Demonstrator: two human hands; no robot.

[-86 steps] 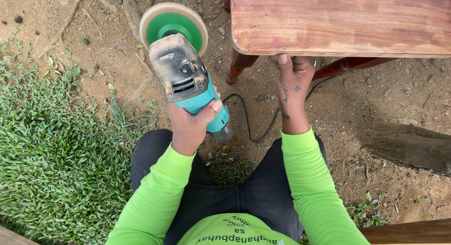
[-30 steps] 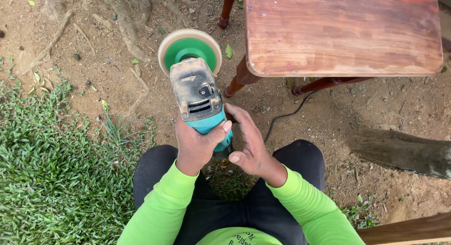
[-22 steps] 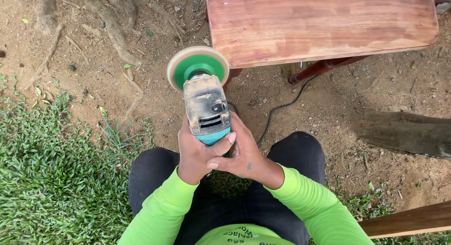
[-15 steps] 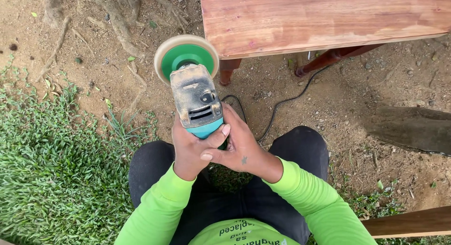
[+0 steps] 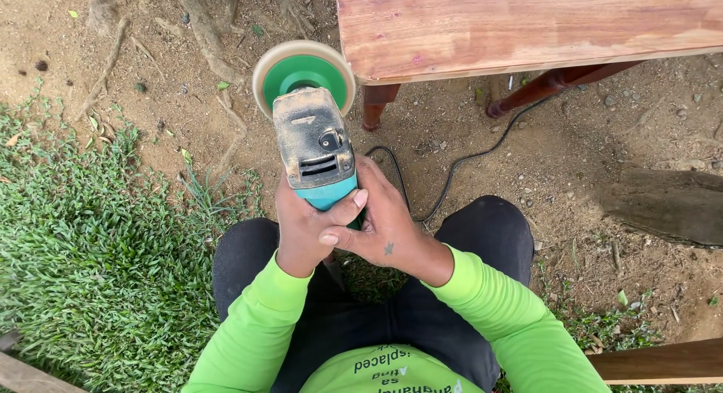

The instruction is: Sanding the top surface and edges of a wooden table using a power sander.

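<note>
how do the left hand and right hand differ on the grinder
The left hand wraps the teal handle of the grinder from the left side, thumb across the front; the right hand cups it from the right, lying partly over the left hand. The right hand shows a small star mark on its back; the left shows none. Both come from bright green sleeves and grip the same handle.
</note>
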